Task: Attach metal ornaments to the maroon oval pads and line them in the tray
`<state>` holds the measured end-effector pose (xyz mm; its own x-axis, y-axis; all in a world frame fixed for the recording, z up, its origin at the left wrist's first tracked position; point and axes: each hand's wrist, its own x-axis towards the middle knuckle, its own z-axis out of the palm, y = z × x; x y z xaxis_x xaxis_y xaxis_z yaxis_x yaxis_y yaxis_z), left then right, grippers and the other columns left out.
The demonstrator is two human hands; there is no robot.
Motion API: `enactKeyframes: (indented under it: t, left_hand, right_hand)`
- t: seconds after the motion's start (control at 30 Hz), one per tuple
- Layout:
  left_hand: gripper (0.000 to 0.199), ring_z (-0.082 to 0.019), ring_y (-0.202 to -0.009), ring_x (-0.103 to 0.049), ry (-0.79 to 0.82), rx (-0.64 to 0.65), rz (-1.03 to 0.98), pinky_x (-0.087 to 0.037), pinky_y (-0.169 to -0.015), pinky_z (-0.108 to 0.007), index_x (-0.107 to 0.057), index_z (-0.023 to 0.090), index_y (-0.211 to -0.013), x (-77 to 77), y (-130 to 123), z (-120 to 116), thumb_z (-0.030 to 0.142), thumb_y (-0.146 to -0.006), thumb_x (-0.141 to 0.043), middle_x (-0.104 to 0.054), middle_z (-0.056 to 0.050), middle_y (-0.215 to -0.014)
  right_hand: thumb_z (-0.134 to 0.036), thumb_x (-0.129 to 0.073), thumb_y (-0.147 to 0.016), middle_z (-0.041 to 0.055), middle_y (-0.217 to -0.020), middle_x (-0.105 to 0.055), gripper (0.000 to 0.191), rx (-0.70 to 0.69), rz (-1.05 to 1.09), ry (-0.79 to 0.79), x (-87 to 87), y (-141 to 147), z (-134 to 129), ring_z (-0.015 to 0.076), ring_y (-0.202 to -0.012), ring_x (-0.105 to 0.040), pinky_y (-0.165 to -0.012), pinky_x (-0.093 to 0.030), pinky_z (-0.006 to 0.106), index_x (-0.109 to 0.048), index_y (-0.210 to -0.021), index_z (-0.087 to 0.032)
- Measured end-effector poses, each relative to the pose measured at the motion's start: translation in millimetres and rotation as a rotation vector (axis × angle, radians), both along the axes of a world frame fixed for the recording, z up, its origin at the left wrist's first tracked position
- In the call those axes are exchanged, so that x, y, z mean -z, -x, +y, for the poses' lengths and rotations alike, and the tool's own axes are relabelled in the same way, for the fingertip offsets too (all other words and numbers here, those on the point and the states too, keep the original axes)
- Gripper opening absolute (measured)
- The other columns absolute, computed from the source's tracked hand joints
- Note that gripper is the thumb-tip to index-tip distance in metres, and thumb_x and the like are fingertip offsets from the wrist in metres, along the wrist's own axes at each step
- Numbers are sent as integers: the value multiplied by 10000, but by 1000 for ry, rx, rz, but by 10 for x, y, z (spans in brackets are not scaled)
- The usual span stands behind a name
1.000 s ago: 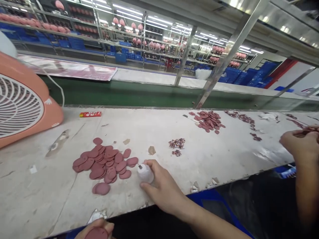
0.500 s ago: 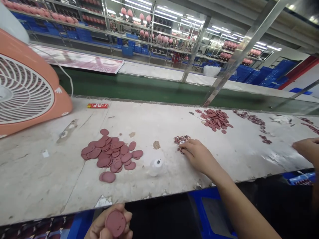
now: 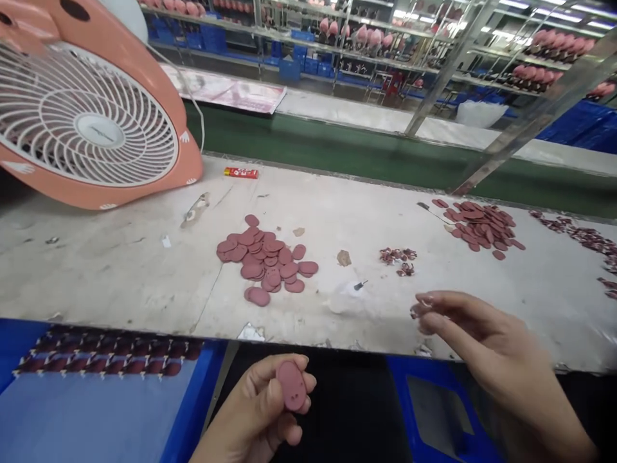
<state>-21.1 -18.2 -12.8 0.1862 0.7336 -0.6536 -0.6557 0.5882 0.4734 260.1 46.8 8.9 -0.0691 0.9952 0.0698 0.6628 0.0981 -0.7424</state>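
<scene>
My left hand [image 3: 258, 408] is closed on a flat oval maroon disc [image 3: 291, 386] with small holes near its lower end. The disc is gripped between thumb and fingers in front of the table edge. My right hand [image 3: 491, 350] pinches a small brown-and-white piece [image 3: 415, 312] at its fingertips, over the table's front edge. Similar pieces lie in a little heap [image 3: 398, 257] beyond it. A pile of maroon oval discs [image 3: 267, 257] spreads across the table [image 3: 125, 270] farther left. Between pile and heap stands a whitish, see-through bottle [image 3: 340, 299] with a dark tip.
An orange fan [image 3: 101, 128] stands at the left. A red-and-yellow packet [image 3: 241, 173] lies near the back edge. More discs [image 3: 482, 225] and small pieces [image 3: 585, 238] lie at the right. Below the table, a blue crate [image 3: 96, 411] holds rows of assembled parts; a blue stool [image 3: 400, 392] stands nearby.
My right hand has drawn back from the heap toward the front edge with a small piece. My left hand has turned the disc slightly. The view has swung left and down, and another person's hand has left it.
</scene>
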Motion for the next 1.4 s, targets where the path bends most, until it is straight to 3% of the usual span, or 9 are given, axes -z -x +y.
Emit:
enactKeyframes:
  t: [0.13, 0.23, 0.33, 0.43, 0.8, 1.17, 1.4]
  left_hand:
    - [417, -98, -552, -565, -7, 79, -51, -452, -493, -180, -791, 175, -793, -30, -7, -5, 434, -493, -923, -707, -53, -704]
    - [392, -77, -508, -540, -18, 95, -80, -450, -485, -166, -800, 181, -775, -50, -28, -14, 419, -489, -925, -713, -44, -678]
    - [353, -66, -501, -536, -61, 99, -110, -456, -482, -146, -806, 187, -737, -58, -41, -27, 425, -502, -917, -682, -14, -626]
    - [325, -58, -503, -523, -107, 121, -136, -453, -474, -131, -791, 165, -675, -56, -37, -35, 432, -531, -905, -637, 4, -593]
    - [349, -72, -515, -569, -11, 110, -85, -483, -474, -140, -777, 146, -669, -47, -35, -32, 430, -518, -912, -651, 3, -558]
    - [320, -68, -521, -577, 1, 139, -95, -500, -475, -139, -781, 158, -676, 5, -52, -38, 436, -560, -891, -643, 6, -574]
    - [317, -43, -489, -534, 17, 107, -111, -482, -454, -112, -769, 143, -642, -2, -64, -15, 428, -571, -887, -613, 15, -550]
  right_hand:
    - [-294, -692, -892, -34, -946, -735, 118, -205, 431, 190, -205, 410, -239, 110, -799, -720, -704, -580, 130, -702, -1002, -336]
    - [-218, -697, -884, -21, -911, -741, 151, -376, 524, 314, -270, 697, -249, 109, -786, -714, -703, -575, 147, -711, -1008, -303]
    - [-165, -722, -849, -22, -838, -727, 143, -472, 479, 297, -276, 871, -200, 95, -755, -680, -687, -538, 143, -720, -961, -255]
    - [-143, -721, -843, -44, -831, -698, 179, -505, 443, 303, -273, 932, -167, 73, -727, -627, -658, -500, 134, -730, -954, -283]
    - [-155, -705, -870, -66, -854, -685, 239, -600, 321, 355, -311, 940, -117, 61, -754, -627, -689, -489, 142, -727, -1035, -327]
    - [-142, -662, -897, -52, -863, -695, 192, -731, 185, 308, -386, 935, -61, 80, -787, -639, -728, -473, 171, -704, -1028, -275]
    - [-115, -662, -878, -52, -843, -701, 150, -713, 189, 321, -386, 978, -53, 63, -740, -643, -695, -479, 148, -707, -963, -229]
